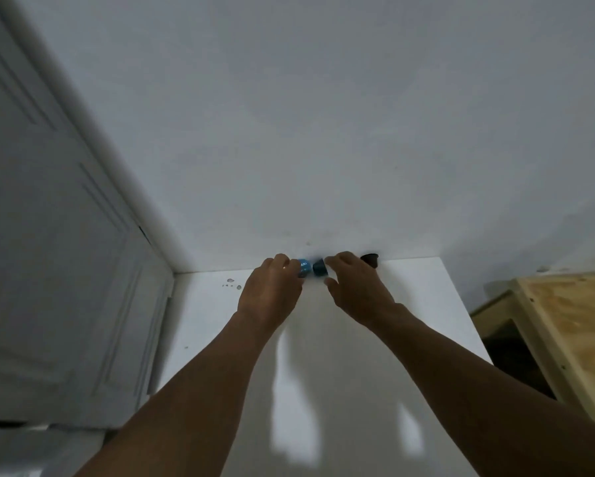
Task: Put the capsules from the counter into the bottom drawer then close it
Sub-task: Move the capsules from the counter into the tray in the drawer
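At the far edge of the white counter (206,325), against the wall (323,132), the left hand (272,290) gripped a bright blue capsule (303,266) with white lettering, fingers curled round it. Just beside it sat a dark teal capsule (319,267) between the forefinger and thumb of the right hand (358,290) — whether they pinched it could not be told. A dark brown capsule (370,259) stood behind that hand.

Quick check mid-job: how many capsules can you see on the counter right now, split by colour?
light blue capsule: 1
dark blue capsule: 1
near-black capsule: 1
Total: 3 in view. The left hand and right hand cover part of the back edge, so more capsules could be hidden there.
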Demonstrator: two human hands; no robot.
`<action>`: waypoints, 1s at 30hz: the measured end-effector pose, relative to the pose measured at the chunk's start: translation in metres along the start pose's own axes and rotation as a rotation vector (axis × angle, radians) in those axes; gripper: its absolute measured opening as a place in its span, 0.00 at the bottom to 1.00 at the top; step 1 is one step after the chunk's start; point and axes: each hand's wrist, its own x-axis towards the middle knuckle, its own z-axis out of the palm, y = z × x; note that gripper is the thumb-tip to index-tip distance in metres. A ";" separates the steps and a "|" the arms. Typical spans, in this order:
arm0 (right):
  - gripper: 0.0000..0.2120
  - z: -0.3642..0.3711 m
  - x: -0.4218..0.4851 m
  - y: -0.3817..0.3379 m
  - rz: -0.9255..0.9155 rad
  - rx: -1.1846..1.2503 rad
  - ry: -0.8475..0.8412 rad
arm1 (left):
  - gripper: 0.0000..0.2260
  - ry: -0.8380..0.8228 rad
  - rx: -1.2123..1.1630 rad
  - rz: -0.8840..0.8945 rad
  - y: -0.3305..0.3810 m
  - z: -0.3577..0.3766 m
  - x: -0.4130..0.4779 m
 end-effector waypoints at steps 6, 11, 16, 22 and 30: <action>0.14 0.033 0.030 0.013 0.011 0.007 -0.035 | 0.15 -0.055 -0.074 -0.044 -0.014 0.030 0.025; 0.12 0.055 0.041 0.023 0.005 0.007 -0.028 | 0.16 -0.056 -0.136 -0.061 -0.022 0.052 0.033; 0.12 0.064 0.042 0.026 0.012 0.052 0.030 | 0.14 0.010 -0.215 -0.049 -0.025 0.067 0.035; 0.10 0.065 0.037 0.028 0.020 0.065 0.053 | 0.08 0.155 -0.279 -0.051 -0.020 0.075 0.033; 0.12 0.034 0.010 0.010 0.033 0.009 0.006 | 0.09 0.163 -0.380 -0.037 -0.011 0.040 -0.005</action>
